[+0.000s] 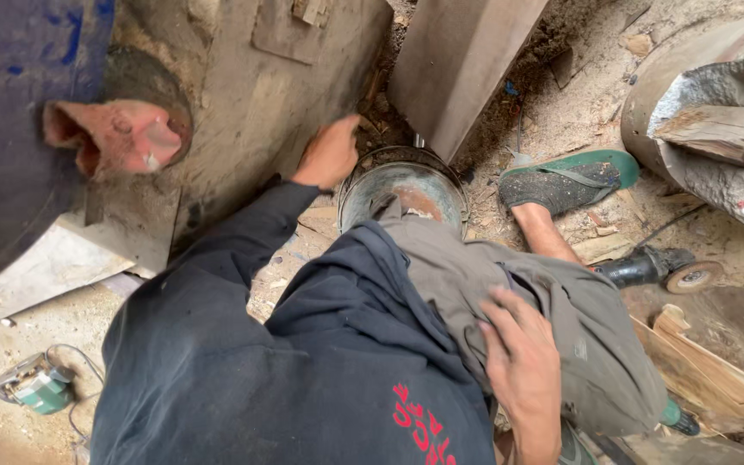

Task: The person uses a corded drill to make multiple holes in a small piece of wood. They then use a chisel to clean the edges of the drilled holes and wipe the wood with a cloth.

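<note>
Round grey metal bucket [403, 191] just right of left hand [330, 153], whose loosely curled fingers hold nothing; right hand [523, 362] far behind, flat on thigh, fingers spread.

The left hand [331, 153] reaches forward and rests against the big grey weathered wooden slab [260, 103], just left of the round dented metal bucket [406, 185] on the sandy floor [19, 336]. Behind the bucket leans a flat grey wooden plank [458, 60]. The right hand [523, 362] lies on the thigh of the grey-trousered leg [561, 319], nearer the body. Right of this hand, on the floor, lies a black angle grinder with a round disc [660, 269]; beyond it stands the foot in a green-soled sandal [566, 181]. Far left of both hands, on the floor, sits a small green power tool [34, 386].
</note>
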